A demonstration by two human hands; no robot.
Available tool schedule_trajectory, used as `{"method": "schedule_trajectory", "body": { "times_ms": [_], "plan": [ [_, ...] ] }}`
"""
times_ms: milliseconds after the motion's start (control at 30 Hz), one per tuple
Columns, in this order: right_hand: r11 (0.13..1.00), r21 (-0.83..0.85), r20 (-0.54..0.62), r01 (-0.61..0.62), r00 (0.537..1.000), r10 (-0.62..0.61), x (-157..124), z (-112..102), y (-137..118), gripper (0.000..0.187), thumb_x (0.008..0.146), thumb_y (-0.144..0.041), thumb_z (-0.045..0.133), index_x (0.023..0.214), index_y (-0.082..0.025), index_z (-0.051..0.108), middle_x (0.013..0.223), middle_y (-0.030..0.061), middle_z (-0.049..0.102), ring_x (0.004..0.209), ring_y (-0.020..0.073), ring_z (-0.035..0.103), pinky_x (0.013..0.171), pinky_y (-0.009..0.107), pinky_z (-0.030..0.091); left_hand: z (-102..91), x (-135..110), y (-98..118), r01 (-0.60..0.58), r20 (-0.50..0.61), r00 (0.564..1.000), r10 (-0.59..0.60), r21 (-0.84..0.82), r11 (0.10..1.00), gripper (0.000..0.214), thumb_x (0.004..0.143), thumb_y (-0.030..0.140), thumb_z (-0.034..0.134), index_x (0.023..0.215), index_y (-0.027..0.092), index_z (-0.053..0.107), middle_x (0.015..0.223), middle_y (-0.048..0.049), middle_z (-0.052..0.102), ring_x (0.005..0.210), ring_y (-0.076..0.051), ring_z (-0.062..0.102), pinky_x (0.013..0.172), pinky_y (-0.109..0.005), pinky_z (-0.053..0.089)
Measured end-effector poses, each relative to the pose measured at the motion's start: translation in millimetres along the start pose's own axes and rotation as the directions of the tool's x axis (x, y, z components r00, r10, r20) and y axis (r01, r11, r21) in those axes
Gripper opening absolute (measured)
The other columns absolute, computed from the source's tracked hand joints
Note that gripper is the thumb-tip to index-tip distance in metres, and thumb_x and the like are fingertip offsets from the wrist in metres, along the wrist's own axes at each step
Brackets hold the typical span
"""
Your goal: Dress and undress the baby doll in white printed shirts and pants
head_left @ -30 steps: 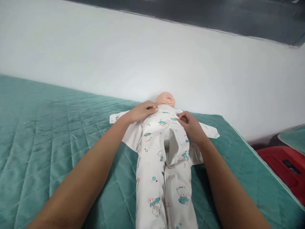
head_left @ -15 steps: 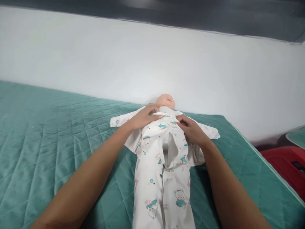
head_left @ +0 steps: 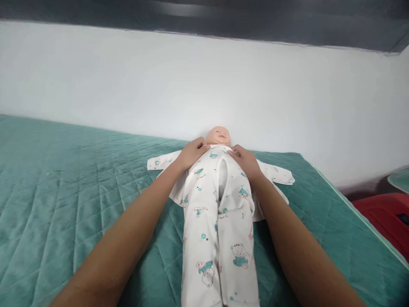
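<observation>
A baby doll (head_left: 219, 135) lies on its back, its head toward the wall. Printed white baby pants (head_left: 201, 221) cover its body up to the upper chest, with an open slit at the crotch. Under them is a white baby top, one printed sleeve (head_left: 162, 161) spread to each side. My left hand (head_left: 192, 152) grips the pants' waistband at its left corner, close to the doll's neck. Opposite, my right hand (head_left: 246, 161) has its fingers closed on the right side of the same waistband. My fingertips are partly hidden by the cloth and knuckles.
The doll lies on a green quilted bedspread (head_left: 79, 183), whose piped edge runs down the right side. Behind it stands a white wall (head_left: 143, 81) with a dark band (head_left: 204, 21) above. A red plastic object (head_left: 383, 213) is beyond the bed's right edge.
Both hands have moved up toward the doll's neck, pulling the waistband higher and tauter. The crotch opening has narrowed from a wide gap to a slit. The doll's face shows more.
</observation>
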State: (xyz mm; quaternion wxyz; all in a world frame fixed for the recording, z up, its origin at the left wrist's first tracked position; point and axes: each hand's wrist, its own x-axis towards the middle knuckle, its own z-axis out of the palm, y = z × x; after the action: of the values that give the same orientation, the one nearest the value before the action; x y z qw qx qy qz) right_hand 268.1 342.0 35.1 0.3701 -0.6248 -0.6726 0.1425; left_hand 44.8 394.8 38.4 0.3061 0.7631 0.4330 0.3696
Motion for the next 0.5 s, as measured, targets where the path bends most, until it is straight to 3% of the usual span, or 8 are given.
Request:
{"method": "schedule_trajectory", "body": {
  "times_ms": [167, 400, 500],
  "plan": [
    [0.996, -0.091, 0.059, -0.008, 0.998, 0.013, 21, 1, 0, 0.030, 0.088, -0.053, 0.051, 0.084, -0.024, 0.058, 0.060, -0.0019, 0.053, 0.062, 0.0181, 0.046, 0.064, 0.029, 0.033, 7.7, 18, -8, 0.092, -0.089, 0.992, -0.084, 0.092, 0.991, 0.020, 0.089, 0.028, 0.054, 0.073, 0.021, 0.044, 0.067, 0.0044, 0.050, 0.068, -0.014, 0.047, 0.064, -0.026, 0.031],
    [0.944, -0.328, -0.047, -0.015, 0.999, 0.000, 23, 5, 2, 0.038, 0.092, -0.058, 0.044, 0.086, -0.024, 0.058, 0.064, 0.0013, 0.053, 0.063, 0.0199, 0.046, 0.062, 0.029, 0.028, 11.4, 29, -14, 0.107, -0.141, 0.986, -0.086, 0.150, 0.983, 0.023, 0.087, 0.025, 0.059, 0.071, 0.021, 0.043, 0.064, 0.0048, 0.048, 0.065, -0.014, 0.047, 0.062, -0.027, 0.031],
    [0.968, -0.249, -0.039, -0.022, 0.999, 0.013, 23, 7, 6, 0.034, 0.092, -0.053, 0.046, 0.080, -0.023, 0.054, 0.071, 0.0014, 0.058, 0.067, 0.0188, 0.048, 0.063, 0.029, 0.030, 10.7, 25, -15, 0.075, -0.139, 0.988, -0.063, 0.078, 0.994, 0.017, 0.084, 0.024, 0.063, 0.074, 0.020, 0.050, 0.069, 0.0037, 0.057, 0.070, -0.014, 0.054, 0.067, -0.026, 0.038]
  ]
}}
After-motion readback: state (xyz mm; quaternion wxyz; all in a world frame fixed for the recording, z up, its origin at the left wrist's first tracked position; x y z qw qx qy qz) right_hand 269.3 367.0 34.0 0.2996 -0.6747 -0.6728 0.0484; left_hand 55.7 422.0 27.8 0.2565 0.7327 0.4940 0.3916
